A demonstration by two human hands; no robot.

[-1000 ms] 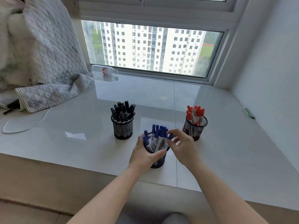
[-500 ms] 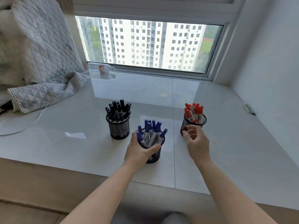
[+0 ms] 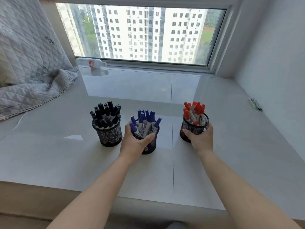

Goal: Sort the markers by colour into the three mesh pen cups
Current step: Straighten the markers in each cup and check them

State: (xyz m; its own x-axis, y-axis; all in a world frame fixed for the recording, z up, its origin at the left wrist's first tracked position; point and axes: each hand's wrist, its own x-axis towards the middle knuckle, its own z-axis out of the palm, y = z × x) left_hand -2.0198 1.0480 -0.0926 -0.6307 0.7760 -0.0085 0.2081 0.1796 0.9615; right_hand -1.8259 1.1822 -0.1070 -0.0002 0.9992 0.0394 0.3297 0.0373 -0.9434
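Three black mesh cups stand in a row on the glossy white sill (image 3: 214, 146) below the window (image 3: 140, 33), and we have a hand on two of them. Largest of what lies around them is the quilted grey blanket (image 3: 29, 66), heaped at the far left with its lace edge spilling onto the sill. A thin white cable (image 3: 17, 124) trails out from under it. Against the window frame a clear plastic bottle (image 3: 91, 63) lies on its side.

The left cup (image 3: 109, 134) holds the black markers (image 3: 105, 113), caps up, and stands free, just beside our left hand. The middle cup (image 3: 151, 145) holds the blue markers (image 3: 145, 121); our left hand (image 3: 134, 142) wraps around its near side, thumb curled across the front just under the rim and fingers curved round the left wall. The right cup (image 3: 194, 125) holds the red markers (image 3: 194, 111), and it stands well apart from the middle one. Our right hand (image 3: 200, 138) grips it from the near side, thumb on the left of the mesh, fingers bent round the right.

Smallest, a pair of slim dark pens (image 3: 255, 104) lies by the right wall.
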